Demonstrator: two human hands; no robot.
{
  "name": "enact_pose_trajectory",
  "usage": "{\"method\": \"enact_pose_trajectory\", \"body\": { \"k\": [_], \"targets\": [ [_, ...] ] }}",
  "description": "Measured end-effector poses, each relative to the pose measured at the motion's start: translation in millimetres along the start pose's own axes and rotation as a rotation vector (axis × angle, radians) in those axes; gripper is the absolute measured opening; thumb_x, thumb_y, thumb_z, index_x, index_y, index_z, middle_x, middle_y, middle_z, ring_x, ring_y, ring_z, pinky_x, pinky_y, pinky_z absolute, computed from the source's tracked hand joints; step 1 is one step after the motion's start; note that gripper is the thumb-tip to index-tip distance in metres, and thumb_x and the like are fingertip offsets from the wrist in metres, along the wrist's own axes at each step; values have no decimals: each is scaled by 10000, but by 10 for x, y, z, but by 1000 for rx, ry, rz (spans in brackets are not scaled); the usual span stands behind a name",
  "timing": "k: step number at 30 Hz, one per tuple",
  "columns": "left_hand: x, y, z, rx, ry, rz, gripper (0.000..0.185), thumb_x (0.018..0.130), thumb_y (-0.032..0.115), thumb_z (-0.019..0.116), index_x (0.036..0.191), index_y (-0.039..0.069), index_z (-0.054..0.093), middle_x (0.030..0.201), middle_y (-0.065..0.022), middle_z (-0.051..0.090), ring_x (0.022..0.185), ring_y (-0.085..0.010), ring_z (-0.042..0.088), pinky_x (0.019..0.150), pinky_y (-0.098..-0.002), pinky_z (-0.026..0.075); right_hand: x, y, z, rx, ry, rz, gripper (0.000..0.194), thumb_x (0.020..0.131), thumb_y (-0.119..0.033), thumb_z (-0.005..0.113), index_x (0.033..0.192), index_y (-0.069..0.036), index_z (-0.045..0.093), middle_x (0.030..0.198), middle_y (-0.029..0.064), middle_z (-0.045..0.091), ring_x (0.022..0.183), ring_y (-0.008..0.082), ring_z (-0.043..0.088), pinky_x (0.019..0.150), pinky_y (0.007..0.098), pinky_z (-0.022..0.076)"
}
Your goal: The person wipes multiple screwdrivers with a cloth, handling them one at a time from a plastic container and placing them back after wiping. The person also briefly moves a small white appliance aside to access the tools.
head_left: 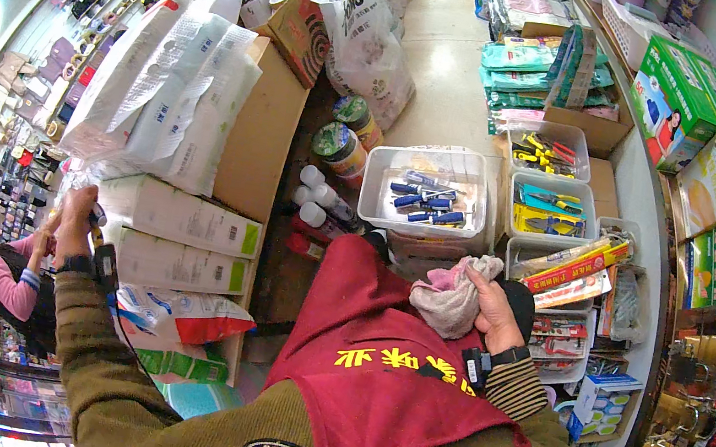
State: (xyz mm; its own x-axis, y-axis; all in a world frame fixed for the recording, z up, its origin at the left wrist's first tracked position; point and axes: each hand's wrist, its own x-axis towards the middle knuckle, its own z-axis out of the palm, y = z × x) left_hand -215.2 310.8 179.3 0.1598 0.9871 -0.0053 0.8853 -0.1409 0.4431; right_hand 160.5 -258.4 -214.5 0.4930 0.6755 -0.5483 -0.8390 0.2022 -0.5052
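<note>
My left hand is raised at the far left beside the plastic-wrapped packs; its fingers are bent, and what they hold, if anything, is unclear. A crumpled pink and grey cloth is gripped in my right hand, in front of my dark red apron. Beyond the cloth stands a clear plastic bin holding several blue-handled screwdrivers. To its right, one bin has pliers in it and another has yellow- and red-handled tools.
A person stands at the far left, hands near my left hand. White boxes are stacked on the left shelf, with jars and white-capped cans beside it. Packaged goods and green boxes line the right side.
</note>
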Motion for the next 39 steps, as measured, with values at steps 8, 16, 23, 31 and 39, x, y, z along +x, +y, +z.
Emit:
{"method": "enact_pose_trajectory", "body": {
  "k": [8, 16, 23, 31, 39],
  "targets": [
    [-2536, 1580, 1105, -648, -489, 412, 422, 712, 106, 624, 1121, 20, 569, 768, -17, 555, 552, -107, 504, 496, -252, 425, -52, -53, 72, -38, -33, 33, 398, 923, -294, 657, 1211, -28, 585, 1149, 115, 661, 1047, 247, 648, 925, 397, 517],
    [-2435, 2343, 3547, -917, -1205, 37, 368, 737, -41, 598, 1088, 48, 538, 835, -39, 559, 644, -139, 556, 533, -260, 491, -208, -100, 90, 22, -99, -9, 375, 912, -212, 645, 1225, -18, 572, 1173, 132, 653, 1070, 260, 643, 939, 396, 512],
    [-2139, 2470, 5255, -806, -1055, 194, 587, 744, -54, 674, 1288, -21, 455, 1039, -91, 614, 828, -195, 610, 752, -323, 530, -51, -74, 82, -53, 2, 16, 398, 887, -132, 646, 1263, -30, 565, 1144, 93, 661, 1047, 228, 638, 951, 377, 494],
    [-1707, 2271, 5917, -941, -1198, -19, 395, 934, 100, 560, 1316, 25, 494, 1065, -58, 637, 850, -186, 620, 708, -303, 526, 200, -38, 102, -105, 67, 85, 357, 906, -159, 639, 1232, -23, 588, 1145, 94, 663, 1038, 222, 645, 928, 373, 503],
    [-1464, 2054, 5703, -1174, -1085, -108, 393, 970, 125, 569, 1355, 54, 548, 1128, -28, 656, 949, -127, 621, 849, -232, 491, 210, -12, 68, -129, 119, 107, 359, 908, -156, 632, 1232, -15, 576, 1138, 106, 661, 1017, 238, 653, 911, 385, 513]
  ]
}}
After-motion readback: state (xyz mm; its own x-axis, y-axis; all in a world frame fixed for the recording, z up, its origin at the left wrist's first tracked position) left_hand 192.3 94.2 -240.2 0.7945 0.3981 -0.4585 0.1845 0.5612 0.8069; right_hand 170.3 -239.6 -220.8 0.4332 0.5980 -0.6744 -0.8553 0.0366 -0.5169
